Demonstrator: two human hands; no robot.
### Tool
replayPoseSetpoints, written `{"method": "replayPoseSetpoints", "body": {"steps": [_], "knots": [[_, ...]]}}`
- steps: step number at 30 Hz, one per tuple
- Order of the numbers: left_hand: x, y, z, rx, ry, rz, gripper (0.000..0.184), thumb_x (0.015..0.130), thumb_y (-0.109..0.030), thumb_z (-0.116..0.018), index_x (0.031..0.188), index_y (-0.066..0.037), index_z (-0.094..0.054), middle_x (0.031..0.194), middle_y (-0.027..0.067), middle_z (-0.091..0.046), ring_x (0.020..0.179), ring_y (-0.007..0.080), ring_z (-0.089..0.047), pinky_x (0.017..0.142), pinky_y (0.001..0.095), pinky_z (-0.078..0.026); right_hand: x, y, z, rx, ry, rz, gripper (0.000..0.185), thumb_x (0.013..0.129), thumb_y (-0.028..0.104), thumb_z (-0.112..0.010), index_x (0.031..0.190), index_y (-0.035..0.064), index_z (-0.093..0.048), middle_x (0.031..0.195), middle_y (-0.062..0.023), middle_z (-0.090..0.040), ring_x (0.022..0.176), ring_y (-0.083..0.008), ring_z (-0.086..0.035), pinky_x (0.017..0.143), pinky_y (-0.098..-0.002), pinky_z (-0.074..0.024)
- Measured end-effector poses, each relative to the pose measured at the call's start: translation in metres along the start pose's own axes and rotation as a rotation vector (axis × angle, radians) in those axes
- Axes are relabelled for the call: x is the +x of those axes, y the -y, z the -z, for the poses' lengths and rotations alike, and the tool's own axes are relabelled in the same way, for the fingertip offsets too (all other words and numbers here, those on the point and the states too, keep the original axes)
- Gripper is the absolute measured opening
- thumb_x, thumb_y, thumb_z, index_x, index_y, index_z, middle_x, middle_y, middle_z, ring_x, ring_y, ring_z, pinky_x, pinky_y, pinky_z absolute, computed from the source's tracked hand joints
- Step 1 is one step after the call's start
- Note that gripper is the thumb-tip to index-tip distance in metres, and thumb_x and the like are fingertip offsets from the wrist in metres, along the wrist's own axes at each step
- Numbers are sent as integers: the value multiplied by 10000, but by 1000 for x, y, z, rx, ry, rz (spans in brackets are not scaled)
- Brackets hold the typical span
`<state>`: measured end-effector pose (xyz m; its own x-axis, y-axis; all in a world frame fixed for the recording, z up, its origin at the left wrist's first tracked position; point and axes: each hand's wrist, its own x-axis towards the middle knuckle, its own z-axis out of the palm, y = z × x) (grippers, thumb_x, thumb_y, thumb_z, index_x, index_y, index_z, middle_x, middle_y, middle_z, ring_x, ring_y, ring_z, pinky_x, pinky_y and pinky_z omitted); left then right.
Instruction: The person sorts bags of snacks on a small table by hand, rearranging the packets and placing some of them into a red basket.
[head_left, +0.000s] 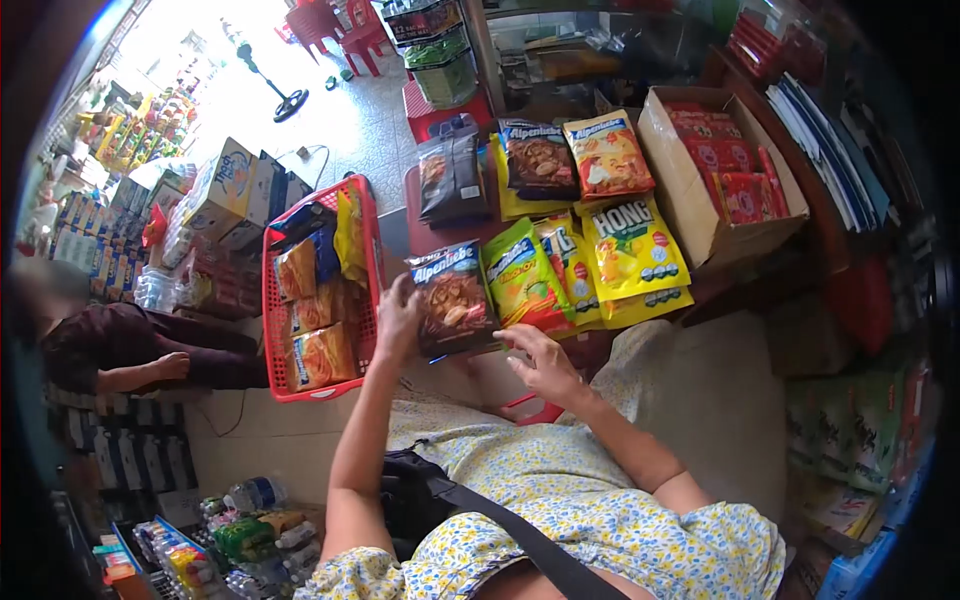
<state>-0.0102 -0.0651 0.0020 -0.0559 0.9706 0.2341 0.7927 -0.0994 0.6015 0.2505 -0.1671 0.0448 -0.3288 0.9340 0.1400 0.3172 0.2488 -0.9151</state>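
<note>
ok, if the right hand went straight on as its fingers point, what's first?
Likely the lower right edge of the nearer brown Alpenliebe bag; the right hand's fingertips look close to it, possibly touching. Depth is unclear.

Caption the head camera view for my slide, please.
Left hand at a brown Alpenliebe bag, right hand close by, red basket of packets alongside.

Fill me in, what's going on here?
A person is handling candy bags. The left hand is at the left edge of the near brown bag; whether it grips is unclear. The right hand is open by that bag's lower right corner, below the green bag. Yellow bags lie farther right, beside a carton of red packs. On the left, a red basket holds more bags.
</note>
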Motion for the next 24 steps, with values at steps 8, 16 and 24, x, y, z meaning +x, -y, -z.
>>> {"method": "replayPoseSetpoints", "body": {"steps": [8, 16, 24], "knots": [[-67, -7, 5, -282, 212, 157, 454, 764, -194, -611, 1152, -6, -470, 939, 194, -591, 881, 312, -576, 772, 368, -448, 0, 1, -41, -160, 57, -146, 611, 732, 94, -572, 1293, 101, -332, 1337, -263, -236, 1241, -387, -259, 1009, -402, -264], [-57, -24, 25, -1070, 475, 524, 275, 811, -132, -570, 1067, -45, -523, 741, -33, -537, 549, 36, -436, 484, 181, -344, 19, -5, -29, 367, -134, -417, 550, 761, 173, -616, 1222, -22, -389, 1026, -107, -538, 877, -159, -532, 756, -281, -448], [-63, -63, 34, -1307, 580, 463, 366, 843, -109, -535, 1195, -41, -459, 1009, -5, -563, 813, 63, -529, 678, 203, -434, 32, -16, -16, 891, -191, -430, 387, 799, 173, -614, 1109, -18, -482, 1007, -62, -564, 934, -122, -519, 804, -267, -422]]}}
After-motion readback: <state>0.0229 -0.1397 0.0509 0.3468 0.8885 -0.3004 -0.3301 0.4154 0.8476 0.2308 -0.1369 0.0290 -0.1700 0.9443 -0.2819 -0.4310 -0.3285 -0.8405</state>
